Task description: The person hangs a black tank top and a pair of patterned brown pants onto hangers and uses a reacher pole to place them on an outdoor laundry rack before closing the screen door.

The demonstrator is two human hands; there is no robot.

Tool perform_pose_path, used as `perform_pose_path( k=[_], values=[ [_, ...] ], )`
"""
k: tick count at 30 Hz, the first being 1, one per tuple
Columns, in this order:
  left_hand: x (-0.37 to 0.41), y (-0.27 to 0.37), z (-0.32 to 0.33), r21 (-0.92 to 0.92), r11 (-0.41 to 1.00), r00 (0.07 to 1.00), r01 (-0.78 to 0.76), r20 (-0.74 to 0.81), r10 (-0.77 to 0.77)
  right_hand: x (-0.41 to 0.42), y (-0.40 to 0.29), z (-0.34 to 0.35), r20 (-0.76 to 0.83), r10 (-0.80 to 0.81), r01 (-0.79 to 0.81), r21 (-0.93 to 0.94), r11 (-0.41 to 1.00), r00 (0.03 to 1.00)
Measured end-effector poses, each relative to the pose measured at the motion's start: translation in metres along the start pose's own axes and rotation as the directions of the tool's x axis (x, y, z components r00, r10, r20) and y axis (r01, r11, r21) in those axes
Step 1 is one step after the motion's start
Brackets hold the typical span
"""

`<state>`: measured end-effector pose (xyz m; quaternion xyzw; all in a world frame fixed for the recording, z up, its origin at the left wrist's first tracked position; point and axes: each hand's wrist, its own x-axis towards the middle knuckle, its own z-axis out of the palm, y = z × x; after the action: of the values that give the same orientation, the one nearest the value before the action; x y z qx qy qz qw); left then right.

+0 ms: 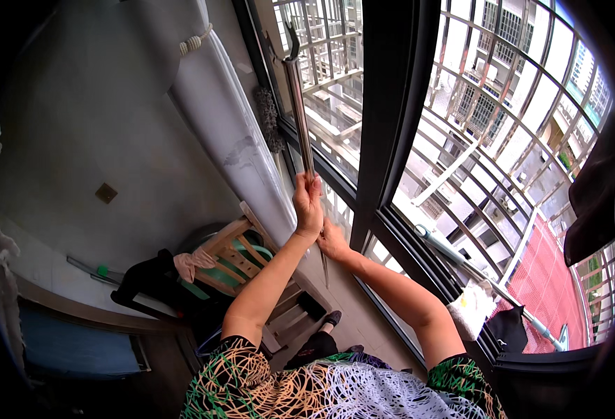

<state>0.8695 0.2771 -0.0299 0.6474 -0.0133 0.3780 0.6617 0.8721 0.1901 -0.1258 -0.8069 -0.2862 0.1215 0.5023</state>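
Note:
A shiny metal pole [299, 110] rises in front of the window, a dark forked hook [292, 42] at its upper end. My left hand [308, 204] is closed around the pole's middle part. Just below it and to the right, my right hand [332, 240] grips the same pole lower down. The pole's thin lower end shows beneath my hands, over the tiled floor. Left of the pole hangs a pale curtain [234, 120], gathered by a beaded tieback [196, 42].
A wooden chair [281, 319] stands below my left forearm. Black window frames [386, 120] and metal bars are at the right. A squeegee-like tool with a light blue handle [438, 243], a white cloth [472, 309] and a black cloth [509, 329] lie by the sill.

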Motion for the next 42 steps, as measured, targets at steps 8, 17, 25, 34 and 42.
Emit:
perform_pose_path(
  k=[8,17,25,34,42],
  values=[
    [0.110,-0.118,-0.046,0.168,0.986,0.994,0.015,-0.106,0.003,0.154,0.051,0.051,0.042,-0.012,0.003,0.206,0.978,0.999],
    [0.222,-0.233,-0.085,0.360,0.929,0.966,0.090,-0.258,0.007,0.254,0.072,0.076,0.068,-0.100,0.087,0.179,0.980,0.993],
    [0.294,-0.315,-0.119,0.409,0.882,0.933,0.234,-0.348,-0.086,0.198,0.060,0.078,0.059,0.017,-0.032,0.258,0.966,0.998],
    [0.324,-0.340,-0.117,0.583,0.737,0.911,0.341,-0.400,-0.104,0.110,0.060,0.048,0.037,0.077,-0.085,0.379,0.921,0.996],
    [0.349,-0.362,-0.151,0.538,0.777,0.942,0.325,-0.255,-0.217,0.029,0.066,-0.001,-0.046,0.189,-0.166,0.313,0.935,0.981]
  ],
)
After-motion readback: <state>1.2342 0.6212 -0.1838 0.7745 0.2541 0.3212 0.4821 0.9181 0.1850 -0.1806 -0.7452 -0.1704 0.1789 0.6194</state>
